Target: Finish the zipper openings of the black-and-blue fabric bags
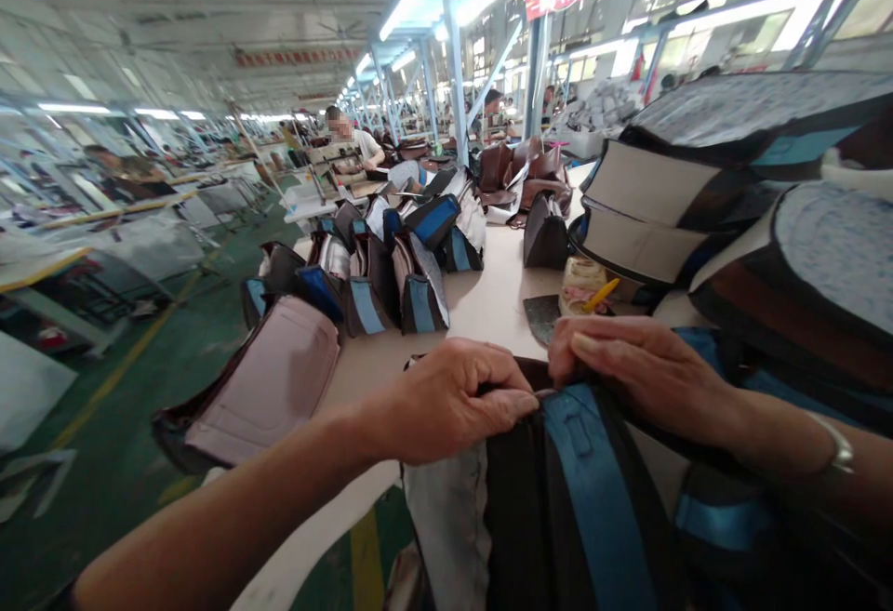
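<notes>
Close in front of me is a dark bag piece [520,499] with a blue strip [593,490] down it and pale lining at its left side. My left hand [464,397] pinches the top edge of this bag piece, thumb against bent fingers. Just right of it, my right hand [642,374] has its fingers curled over the same edge near the top of the blue strip. The two hands almost meet, and the edge between them is partly hidden. Beyond the right hand lie a yellow-handled tool [601,295] and a dark flat plate [542,318].
Several unfinished bags [363,285] with blue strips stand on the pale table [499,276]. A pinkish bag [269,388] leans at the left edge. Large curved panels [648,211] are stacked at the right. Brown pieces [523,174] lie farther back, and a person [355,146] sits beyond.
</notes>
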A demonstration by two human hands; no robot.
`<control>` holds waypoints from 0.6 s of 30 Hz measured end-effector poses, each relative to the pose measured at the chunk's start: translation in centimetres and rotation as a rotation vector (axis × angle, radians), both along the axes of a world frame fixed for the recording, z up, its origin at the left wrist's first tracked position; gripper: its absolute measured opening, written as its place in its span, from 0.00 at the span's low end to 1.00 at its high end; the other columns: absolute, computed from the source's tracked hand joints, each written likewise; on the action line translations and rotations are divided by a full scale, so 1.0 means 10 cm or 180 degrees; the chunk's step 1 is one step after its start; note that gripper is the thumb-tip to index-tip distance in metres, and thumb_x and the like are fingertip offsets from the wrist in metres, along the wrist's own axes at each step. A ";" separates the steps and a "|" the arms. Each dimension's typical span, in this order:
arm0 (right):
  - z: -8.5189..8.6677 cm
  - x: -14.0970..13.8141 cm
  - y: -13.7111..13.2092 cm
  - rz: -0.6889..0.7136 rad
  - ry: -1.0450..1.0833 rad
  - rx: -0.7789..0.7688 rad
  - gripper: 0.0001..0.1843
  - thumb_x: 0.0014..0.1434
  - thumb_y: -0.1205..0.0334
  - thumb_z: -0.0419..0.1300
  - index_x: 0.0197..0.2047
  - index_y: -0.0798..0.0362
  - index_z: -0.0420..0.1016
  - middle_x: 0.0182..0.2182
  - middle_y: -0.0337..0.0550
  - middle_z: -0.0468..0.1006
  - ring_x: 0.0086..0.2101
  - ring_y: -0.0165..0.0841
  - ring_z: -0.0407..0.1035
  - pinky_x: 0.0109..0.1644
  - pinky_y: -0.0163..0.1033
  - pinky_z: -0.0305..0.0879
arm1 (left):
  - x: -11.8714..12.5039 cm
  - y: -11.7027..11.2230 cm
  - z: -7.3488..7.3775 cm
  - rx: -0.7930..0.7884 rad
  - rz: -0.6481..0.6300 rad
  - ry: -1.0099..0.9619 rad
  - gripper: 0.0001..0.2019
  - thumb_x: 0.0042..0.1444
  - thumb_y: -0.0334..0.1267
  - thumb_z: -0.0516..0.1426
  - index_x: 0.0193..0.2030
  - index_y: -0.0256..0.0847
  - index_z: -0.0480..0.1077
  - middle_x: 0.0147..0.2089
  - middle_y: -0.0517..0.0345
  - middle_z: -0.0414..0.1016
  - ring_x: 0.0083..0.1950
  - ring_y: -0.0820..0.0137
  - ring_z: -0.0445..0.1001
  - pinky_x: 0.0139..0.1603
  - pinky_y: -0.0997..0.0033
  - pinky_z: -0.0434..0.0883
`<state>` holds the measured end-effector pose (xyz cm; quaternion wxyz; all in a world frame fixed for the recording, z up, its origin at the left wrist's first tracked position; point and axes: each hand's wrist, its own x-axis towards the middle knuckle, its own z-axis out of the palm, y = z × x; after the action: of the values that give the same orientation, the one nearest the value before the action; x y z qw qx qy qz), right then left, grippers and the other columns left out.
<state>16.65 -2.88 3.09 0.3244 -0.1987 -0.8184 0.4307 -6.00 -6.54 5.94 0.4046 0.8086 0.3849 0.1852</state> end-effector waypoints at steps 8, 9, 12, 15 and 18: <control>0.35 -0.06 0.30 0.0870 -0.1208 -0.0697 0.18 0.61 0.52 0.60 0.27 0.58 0.69 0.21 0.33 0.59 0.24 0.24 0.52 0.26 0.32 0.47 | 0.06 -0.05 0.16 0.0770 0.0003 0.0167 0.07 0.57 0.27 0.55 0.27 0.35 0.69 0.28 0.64 0.65 0.29 0.79 0.64 0.31 0.79 0.61; 0.38 -0.08 0.30 0.0877 -0.1274 -0.0615 0.17 0.60 0.53 0.61 0.27 0.57 0.70 0.21 0.33 0.59 0.24 0.24 0.52 0.25 0.32 0.47 | 0.06 -0.03 0.18 0.0817 -0.0025 0.0192 0.08 0.57 0.27 0.55 0.27 0.35 0.68 0.28 0.64 0.65 0.29 0.78 0.64 0.31 0.78 0.61; 0.47 -0.19 0.21 0.0520 -0.1313 0.0016 0.10 0.57 0.62 0.60 0.25 0.56 0.69 0.21 0.33 0.62 0.23 0.24 0.53 0.25 0.32 0.47 | 0.00 0.05 0.21 0.0932 -0.0065 0.0235 0.07 0.57 0.28 0.55 0.28 0.35 0.69 0.29 0.62 0.66 0.31 0.77 0.65 0.33 0.78 0.62; 0.51 -0.31 0.10 -0.0094 -0.1029 0.1129 0.07 0.51 0.70 0.58 0.22 0.56 0.66 0.22 0.35 0.65 0.25 0.25 0.54 0.28 0.34 0.48 | -0.09 0.10 0.19 0.0851 -0.0029 0.0138 0.07 0.58 0.30 0.54 0.31 0.34 0.71 0.32 0.59 0.68 0.34 0.74 0.66 0.36 0.75 0.63; 0.48 -0.36 0.14 0.0302 -0.1015 0.0898 0.08 0.58 0.64 0.57 0.27 0.56 0.71 0.23 0.36 0.66 0.25 0.26 0.56 0.29 0.33 0.51 | -0.22 0.06 0.06 0.0569 0.0008 -0.0105 0.07 0.58 0.32 0.53 0.29 0.35 0.69 0.32 0.58 0.67 0.36 0.72 0.65 0.39 0.73 0.63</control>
<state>13.05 -1.49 7.91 0.1948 -0.1782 -0.9200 0.2897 -8.18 -5.98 6.50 0.3369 0.8378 0.3611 0.2326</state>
